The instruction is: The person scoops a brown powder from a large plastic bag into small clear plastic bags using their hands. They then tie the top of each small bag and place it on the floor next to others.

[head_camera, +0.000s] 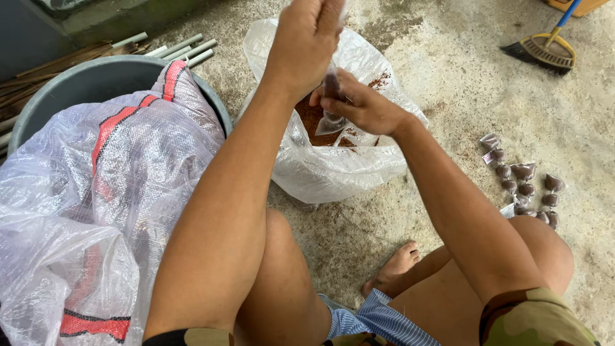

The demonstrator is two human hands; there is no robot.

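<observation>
My left hand [306, 40] is raised at the top of the view, pinching the upper end of a small clear plastic pouch [331, 106] partly filled with dark brown powder. My right hand [360, 106] grips the same pouch lower down, fingers wrapped around its filled part. Both hands hover over an open clear plastic bag [333, 166] on the concrete floor, with reddish-brown powder [312, 118] inside. Several small filled pouches [522, 186] lie in a cluster on the floor at the right, beside my right knee.
A large woven translucent sack with red stripes [96, 192] fills a grey tub [83, 80] at the left. White pipes [182, 48] and sticks lie behind it. A broom [541, 48] rests at the top right. My bare foot [394, 266] is on the floor.
</observation>
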